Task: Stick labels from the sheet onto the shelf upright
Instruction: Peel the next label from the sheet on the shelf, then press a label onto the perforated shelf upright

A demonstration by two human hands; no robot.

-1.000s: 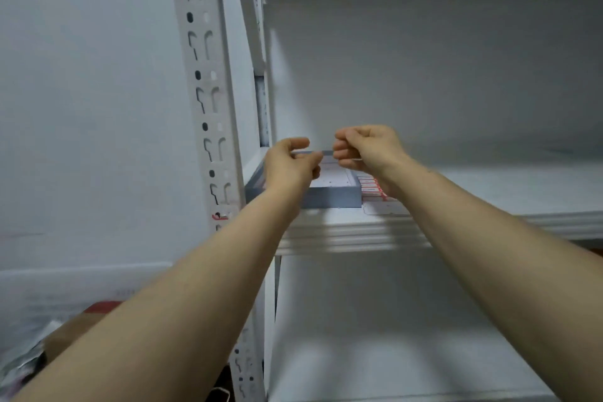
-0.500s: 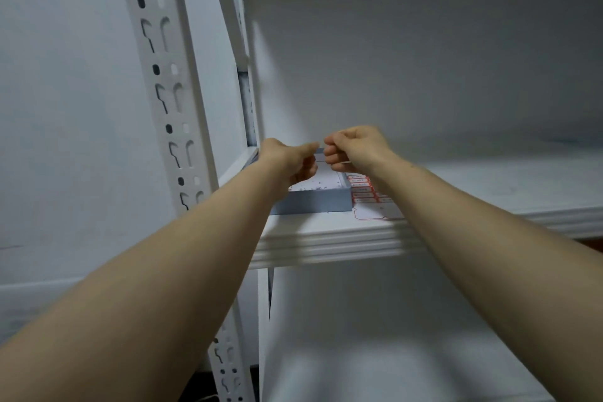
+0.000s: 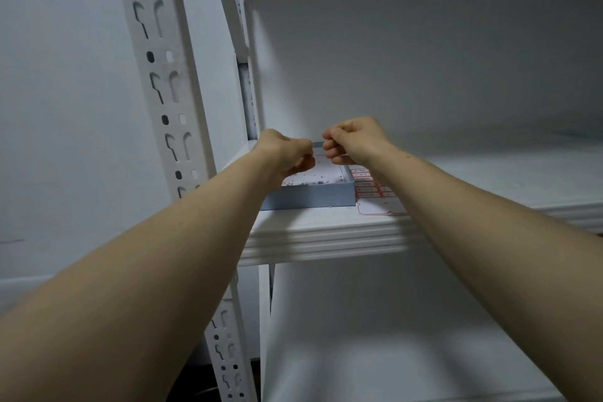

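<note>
My left hand [image 3: 283,153] and my right hand [image 3: 355,140] are held fingertip to fingertip above a shallow blue tray [image 3: 310,197] on the shelf board. Both have curled fingers and pinch a small label between them, which the fingers mostly hide. The label sheet [image 3: 375,202], white with red-outlined labels, lies flat on the board right of the tray, partly under my right forearm. The white perforated shelf upright [image 3: 156,75] rises to the left of my hands, about a hand's width from my left hand.
The white shelf board [image 3: 326,238] runs off to the right. A second upright [image 3: 248,98] stands at the back left corner. The tray floor holds several tiny dark specks. A lower shelf [image 3: 375,352] lies beneath, and a white wall is on the left.
My hands have stayed together over the tray, and the left hand has turned knuckles up. The view has shifted, so the upright sits further left and more of the sheet shows.
</note>
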